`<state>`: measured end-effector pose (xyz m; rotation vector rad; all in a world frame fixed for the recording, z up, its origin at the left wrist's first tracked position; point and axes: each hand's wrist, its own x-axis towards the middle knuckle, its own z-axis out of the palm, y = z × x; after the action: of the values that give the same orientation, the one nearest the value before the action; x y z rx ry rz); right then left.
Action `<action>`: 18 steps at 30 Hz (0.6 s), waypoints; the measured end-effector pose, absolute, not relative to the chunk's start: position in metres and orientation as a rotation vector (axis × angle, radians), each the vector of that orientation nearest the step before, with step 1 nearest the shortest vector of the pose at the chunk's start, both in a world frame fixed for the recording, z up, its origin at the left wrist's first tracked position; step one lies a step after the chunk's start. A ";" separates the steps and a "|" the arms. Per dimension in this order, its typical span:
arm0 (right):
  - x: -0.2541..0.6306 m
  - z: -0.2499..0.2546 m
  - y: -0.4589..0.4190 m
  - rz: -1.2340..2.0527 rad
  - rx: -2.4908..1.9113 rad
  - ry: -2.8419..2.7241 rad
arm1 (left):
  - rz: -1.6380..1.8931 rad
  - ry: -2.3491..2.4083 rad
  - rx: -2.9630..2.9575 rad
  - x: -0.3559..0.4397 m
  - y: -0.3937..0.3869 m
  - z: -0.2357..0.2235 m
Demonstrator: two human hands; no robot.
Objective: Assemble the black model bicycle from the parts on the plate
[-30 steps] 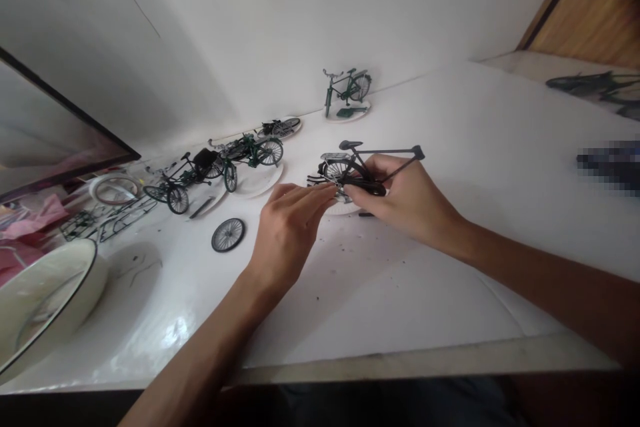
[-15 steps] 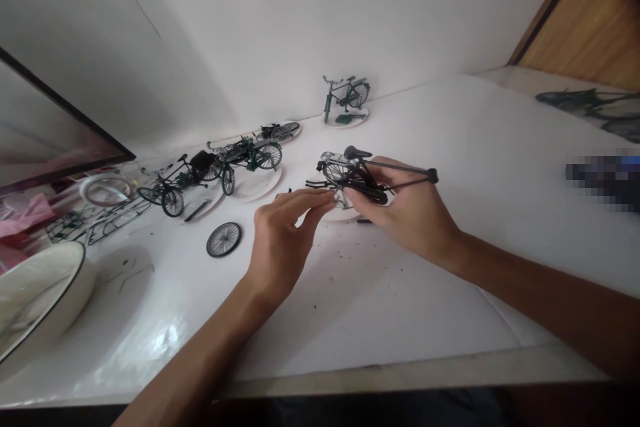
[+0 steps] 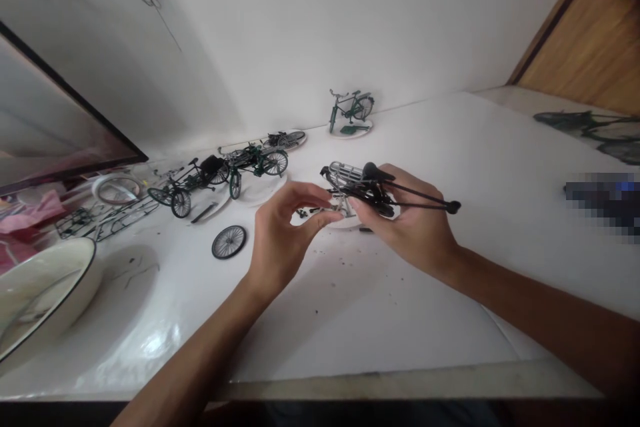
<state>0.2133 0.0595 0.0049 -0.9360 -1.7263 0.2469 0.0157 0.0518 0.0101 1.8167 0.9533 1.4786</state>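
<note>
My right hand grips a small black model bicycle frame with a saddle and a silver rear rack, tipped on its side above the white table. Its top tube points right. My left hand is just left of the frame, thumb and forefinger pinched together near its lower part; whether a tiny part sits between them I cannot tell. A white plate lies under the frame, mostly hidden.
A loose spoked wheel lies left of my left hand. Model bicycles stand on plates further left, another green bicycle by the wall. A white bowl sits at the left edge. Small dark specks dot the table.
My right hand has tilted the bicycle frame over toward flat, its tube end swinging right and lower. My left hand's fingers have lifted and curled beside it.
</note>
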 end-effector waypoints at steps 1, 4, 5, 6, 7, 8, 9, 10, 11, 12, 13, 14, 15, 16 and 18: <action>0.214 0.006 0.059 0.260 -0.913 -1.747 | 1.467 0.877 1.801 0.012 0.055 0.010; 0.217 0.009 0.058 0.359 -0.779 -1.828 | 1.305 0.711 1.949 0.001 0.060 0.013; 0.218 0.010 0.058 0.409 -0.734 -1.859 | 1.238 0.695 2.029 -0.001 0.060 0.014; 0.220 0.011 0.058 0.457 -0.698 -1.886 | 1.186 0.691 2.102 -0.003 0.060 0.015; 0.221 0.012 0.058 0.500 -0.678 -1.906 | 1.161 0.691 2.163 -0.005 0.059 0.017; 0.222 0.012 0.059 0.536 -0.673 -1.916 | 1.162 0.693 2.211 -0.005 0.058 0.018; 0.223 0.013 0.059 0.562 -0.672 -1.919 | 1.173 0.697 2.250 -0.005 0.056 0.019; 0.224 0.014 0.060 0.576 -0.670 -1.915 | 1.182 0.700 2.283 -0.005 0.055 0.020; 0.224 0.014 0.060 0.587 -0.672 -1.910 | 1.187 0.704 2.309 -0.005 0.054 0.020; 0.224 0.014 0.061 0.598 -0.674 -1.903 | 1.190 0.711 2.325 -0.005 0.053 0.021; 0.224 0.014 0.061 0.606 -0.678 -1.895 | 1.188 0.725 2.331 -0.005 0.052 0.021; 0.224 0.014 0.061 0.617 -0.678 -1.885 | 1.182 0.745 2.328 -0.005 0.052 0.021; 0.223 0.014 0.061 0.635 -0.680 -1.874 | 1.180 0.765 2.319 -0.005 0.051 0.020; 0.223 0.013 0.061 0.658 -0.680 -1.861 | 1.179 0.785 2.309 -0.005 0.051 0.020; 0.222 0.013 0.061 0.702 -0.679 -1.847 | 1.175 0.814 2.295 -0.005 0.051 0.019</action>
<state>0.2219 0.0608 0.0133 -0.6787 -1.8468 0.7017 -0.0052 0.0510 0.0193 2.2954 0.8144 1.1749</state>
